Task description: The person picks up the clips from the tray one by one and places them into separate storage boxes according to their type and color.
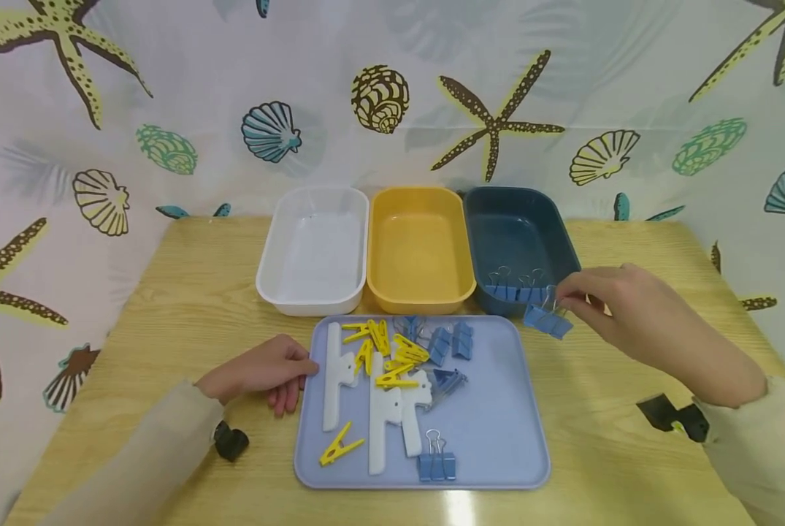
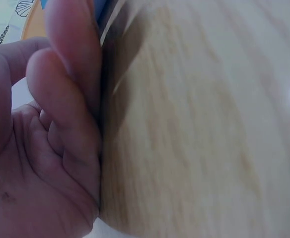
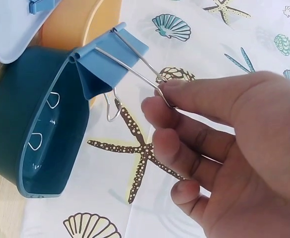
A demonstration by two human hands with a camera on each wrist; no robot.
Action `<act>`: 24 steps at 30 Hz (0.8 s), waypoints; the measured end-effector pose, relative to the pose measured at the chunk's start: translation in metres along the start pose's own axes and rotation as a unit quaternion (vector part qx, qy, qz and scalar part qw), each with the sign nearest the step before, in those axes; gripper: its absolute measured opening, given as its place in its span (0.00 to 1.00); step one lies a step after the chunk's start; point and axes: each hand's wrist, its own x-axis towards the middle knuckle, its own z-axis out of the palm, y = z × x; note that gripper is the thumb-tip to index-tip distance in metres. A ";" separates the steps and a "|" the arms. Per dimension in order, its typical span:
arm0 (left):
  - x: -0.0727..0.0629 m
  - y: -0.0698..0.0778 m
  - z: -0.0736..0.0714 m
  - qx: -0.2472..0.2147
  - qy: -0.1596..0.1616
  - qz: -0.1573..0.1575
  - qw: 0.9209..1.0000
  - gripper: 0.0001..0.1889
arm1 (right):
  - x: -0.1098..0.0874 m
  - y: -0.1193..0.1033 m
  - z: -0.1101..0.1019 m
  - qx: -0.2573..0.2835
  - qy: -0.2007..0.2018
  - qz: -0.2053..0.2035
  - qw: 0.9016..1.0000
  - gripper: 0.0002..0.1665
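Note:
By one of its wire handles, my right hand (image 1: 618,310) pinches a blue binder clip (image 3: 108,64) between thumb and index finger, over the near right corner of the dark teal tub (image 1: 517,196). Several more blue binder clips (image 1: 500,292) lie inside that tub. My left hand (image 1: 261,371) holds the left rim of the lavender tray (image 1: 491,409), thumb at the edge and the other fingers curled low by the table. On the tray lie white bar clips (image 1: 331,380), yellow clothespins (image 1: 342,446) and blue binder clips, one with raised handles (image 1: 437,466) near the front.
A white tub (image 1: 309,256) and a yellow tub (image 1: 421,256) stand in a row left of the teal one, behind the tray. All rest on a wooden table (image 1: 201,292). A cloth (image 1: 333,66) with shells and starfish hangs behind and at both sides.

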 end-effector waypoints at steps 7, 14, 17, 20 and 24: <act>-0.002 0.003 0.001 0.006 0.006 0.006 1.000 0.19 | 0.003 0.005 -0.002 -0.010 0.014 0.015 1.000 0.14; -0.002 0.002 0.000 0.007 0.004 0.009 1.000 0.19 | 0.009 0.010 0.001 -0.016 0.032 0.023 0.999 0.14; -0.003 0.002 0.000 0.007 0.005 0.009 1.000 0.20 | 0.012 0.013 0.002 -0.018 0.032 0.030 0.999 0.14; -0.003 0.003 0.000 0.007 0.006 0.006 1.000 0.19 | 0.015 0.015 0.003 -0.022 0.026 0.040 0.999 0.13; -0.004 0.004 0.001 0.006 0.005 0.003 1.000 0.19 | 0.017 0.017 0.003 -0.022 0.016 0.056 0.998 0.12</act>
